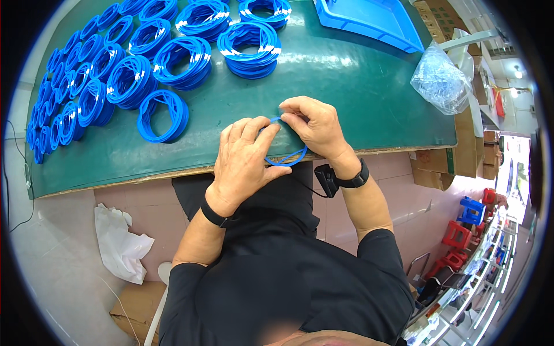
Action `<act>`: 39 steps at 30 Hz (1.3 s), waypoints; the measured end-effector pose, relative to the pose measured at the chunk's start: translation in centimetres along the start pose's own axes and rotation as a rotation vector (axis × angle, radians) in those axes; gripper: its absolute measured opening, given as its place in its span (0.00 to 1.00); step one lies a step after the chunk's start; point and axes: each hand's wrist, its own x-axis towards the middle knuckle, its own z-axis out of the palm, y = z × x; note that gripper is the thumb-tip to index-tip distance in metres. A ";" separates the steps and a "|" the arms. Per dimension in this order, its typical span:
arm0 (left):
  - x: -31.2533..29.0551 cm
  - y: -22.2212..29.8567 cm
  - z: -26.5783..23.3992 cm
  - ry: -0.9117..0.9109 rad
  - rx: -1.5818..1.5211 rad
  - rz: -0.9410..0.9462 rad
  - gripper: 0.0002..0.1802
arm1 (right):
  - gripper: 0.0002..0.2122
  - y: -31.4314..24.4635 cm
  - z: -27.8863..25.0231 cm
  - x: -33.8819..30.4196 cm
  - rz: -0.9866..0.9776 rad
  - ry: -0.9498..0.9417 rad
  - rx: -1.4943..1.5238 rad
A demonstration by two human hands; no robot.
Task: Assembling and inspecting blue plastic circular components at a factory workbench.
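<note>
A thin blue cable [287,164] is bent into a small loop over the front edge of the green table. My left hand [245,155] is closed on it, with the fingertips pressed near the top of the loop. Close beside, my right hand [316,124] pinches the same cable between thumb and forefinger. The fingers and palms cover part of the loop. To the left of my hands lies a single thin coil of blue cable [183,118], apart from both of them.
Many stacked blue cable coils [249,52] cover the left and far part of the green table [346,86]. A blue plastic tray [369,26] stands at the far right. Near the right edge sits a clear plastic bag [441,78], with cardboard boxes [464,141] beyond it.
</note>
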 end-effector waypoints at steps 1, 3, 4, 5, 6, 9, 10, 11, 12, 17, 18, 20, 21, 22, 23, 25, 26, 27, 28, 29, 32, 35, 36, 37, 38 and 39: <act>0.0 0.0 0.0 0.002 0.001 0.002 0.48 | 0.09 -0.1 -0.1 -0.1 0.029 0.021 0.016; 0.0 0.0 -0.1 -0.003 -0.002 0.000 0.48 | 0.09 -0.1 -0.1 -0.2 0.059 0.040 0.033; 0.0 0.0 -0.1 -0.008 -0.007 0.000 0.48 | 0.09 0.0 0.0 -0.2 0.051 0.041 0.022; 0.0 0.0 -0.1 -0.008 -0.006 -0.001 0.48 | 0.09 0.0 0.1 -0.1 0.043 0.042 0.011; 0.0 0.0 -0.1 -0.006 -0.004 -0.001 0.48 | 0.09 0.0 0.1 -0.1 0.043 0.042 0.012; 0.0 0.0 0.0 -0.003 -0.005 -0.001 0.47 | 0.09 -0.1 -0.2 0.0 0.055 0.017 -0.007; 0.0 0.0 0.0 -0.002 -0.008 0.000 0.47 | 0.09 -0.1 -0.2 0.0 0.051 0.012 -0.002; 0.0 0.0 0.0 -0.002 -0.008 0.001 0.47 | 0.09 -0.2 -0.2 0.0 0.047 0.008 0.002; 0.0 0.0 -0.1 -0.004 -0.009 -0.002 0.47 | 0.09 -0.2 -0.2 0.0 0.047 0.008 0.002; 0.0 0.0 -0.1 -0.001 -0.012 -0.004 0.47 | 0.09 -0.1 -0.2 -0.1 0.066 0.020 0.036; 0.0 0.0 -0.1 0.000 -0.011 -0.001 0.46 | 0.09 -0.1 -0.2 -0.1 0.066 0.018 0.036; 0.0 0.0 -0.1 0.000 -0.013 0.002 0.46 | 0.09 -0.2 -0.1 -0.1 0.059 0.022 0.022; 0.0 -0.1 -0.1 0.002 -0.014 0.003 0.46 | 0.09 -0.2 -0.1 -0.1 0.060 0.021 0.021; 0.0 -0.1 -0.1 0.004 -0.015 0.005 0.46 | 0.09 -0.1 -0.1 0.0 0.058 0.015 0.010; 0.0 -0.1 -0.1 0.003 -0.016 0.005 0.46 | 0.09 -0.1 -0.1 0.0 0.055 0.009 0.001; 0.1 0.0 -0.1 0.002 -0.018 0.005 0.46 | 0.09 -0.1 -0.1 0.1 0.057 -0.003 0.000; 0.1 -0.1 -0.1 0.000 -0.020 0.008 0.46 | 0.09 -0.2 -0.2 0.1 0.059 -0.013 -0.001; 0.1 -0.1 -0.2 -0.005 -0.020 0.004 0.45 | 0.09 -0.2 -0.2 0.1 0.061 -0.010 -0.002; 0.1 -0.1 -0.2 -0.008 -0.020 0.001 0.45 | 0.09 -0.2 -0.1 0.2 0.035 -0.020 -0.010; 0.1 -0.2 -0.2 -0.009 -0.020 0.005 0.45 | 0.09 -0.2 -0.2 0.3 0.008 -0.030 -0.018; 0.0 -0.2 -0.1 -0.010 -0.016 0.004 0.45 | 0.09 -0.1 -0.2 0.2 0.018 -0.033 -0.009; 0.0 -0.3 -0.1 0.007 -0.027 0.015 0.45 | 0.09 0.0 -0.2 -0.1 0.063 -0.002 0.031; -0.1 -0.3 0.0 0.005 -0.025 0.015 0.45 | 0.09 0.0 -0.1 -0.1 0.061 -0.002 0.032; -0.1 -0.4 0.0 0.004 -0.022 0.014 0.44 | 0.09 -0.1 -0.1 -0.1 0.066 0.015 0.037; -0.1 -0.3 -0.1 0.006 -0.022 0.014 0.44 | 0.09 -0.1 -0.1 -0.1 0.072 0.031 0.040; -0.1 -0.3 -0.1 0.005 -0.026 0.014 0.44 | 0.09 -0.1 -0.1 -0.1 0.070 0.030 0.039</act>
